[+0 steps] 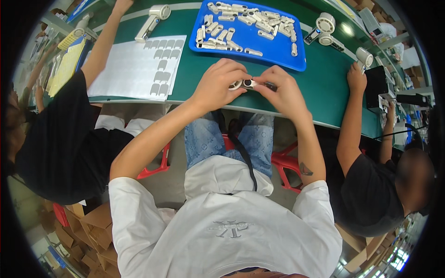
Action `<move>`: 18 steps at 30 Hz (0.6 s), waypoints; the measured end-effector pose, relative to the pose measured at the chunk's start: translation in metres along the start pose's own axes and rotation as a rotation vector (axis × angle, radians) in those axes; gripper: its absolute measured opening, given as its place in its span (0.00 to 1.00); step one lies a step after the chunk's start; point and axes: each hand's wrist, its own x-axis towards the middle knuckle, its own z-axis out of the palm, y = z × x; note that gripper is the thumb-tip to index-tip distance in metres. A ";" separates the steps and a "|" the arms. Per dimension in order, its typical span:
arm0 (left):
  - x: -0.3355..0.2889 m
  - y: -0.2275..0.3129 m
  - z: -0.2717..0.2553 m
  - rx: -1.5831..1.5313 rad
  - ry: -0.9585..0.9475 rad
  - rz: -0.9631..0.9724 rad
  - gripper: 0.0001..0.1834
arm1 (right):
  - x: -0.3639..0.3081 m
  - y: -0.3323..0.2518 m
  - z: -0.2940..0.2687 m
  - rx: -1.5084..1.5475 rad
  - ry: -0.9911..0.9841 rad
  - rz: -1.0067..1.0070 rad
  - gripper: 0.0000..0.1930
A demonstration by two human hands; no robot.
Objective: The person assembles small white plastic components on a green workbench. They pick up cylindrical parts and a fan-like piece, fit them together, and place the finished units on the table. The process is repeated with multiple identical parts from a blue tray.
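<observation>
Pinching a small white-and-dark device (249,84) between your two hands, you are holding it over the near part of the green table (320,88), in front of your lap. Your left hand (222,83) is curling its fingers closed around the end with a white, ring-like part, while your right hand (282,90) is gripping the other end between thumb and fingers, partly hiding it. Just beyond your hands, a blue tray (273,52) is holding many loose white parts (222,34). To your left, a white sheet (123,69) with grey shapes is lying flat, and a white handheld fan (160,12) is resting beyond it. Two more fans (325,23) are lying to the right of the tray, and farther right a co-worker's hand (357,78) is touching another white fan (365,56)
</observation>
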 end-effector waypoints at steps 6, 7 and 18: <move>-0.010 0.042 -0.003 0.115 -0.101 -0.057 0.14 | -0.024 0.023 0.006 0.093 -0.090 -0.067 0.25; -0.005 0.044 -0.002 0.121 -0.144 -0.091 0.14 | -0.030 0.024 0.009 0.074 -0.079 -0.110 0.26; -0.005 0.049 0.008 0.164 -0.269 -0.312 0.22 | -0.037 0.037 0.022 0.101 -0.001 -0.191 0.26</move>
